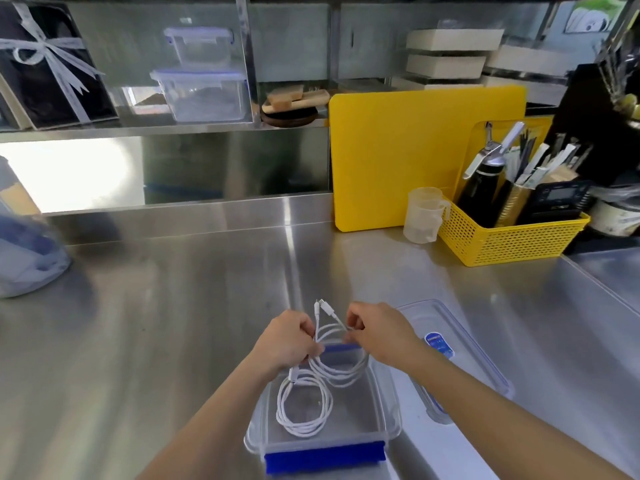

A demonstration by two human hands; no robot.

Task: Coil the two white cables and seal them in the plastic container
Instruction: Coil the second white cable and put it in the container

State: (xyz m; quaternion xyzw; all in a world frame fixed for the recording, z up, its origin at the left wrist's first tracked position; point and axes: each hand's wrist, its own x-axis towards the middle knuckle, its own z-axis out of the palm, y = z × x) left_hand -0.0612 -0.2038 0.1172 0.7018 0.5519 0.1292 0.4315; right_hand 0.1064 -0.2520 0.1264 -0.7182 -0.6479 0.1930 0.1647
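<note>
Over the open plastic container [382, 386] | left hand [287, 341] and right hand [377, 332] pinch a white cable [341, 370], coiling | another coil [303, 407] lies inside | next, likely: lower it, fit lid [460, 355]

Left of the clear container [381, 403], a blurred blue and white object [24, 258] is cut by the frame edge; we cannot identify it. Right of the container, the lid [460, 344] label is too small for us to read.
</note>
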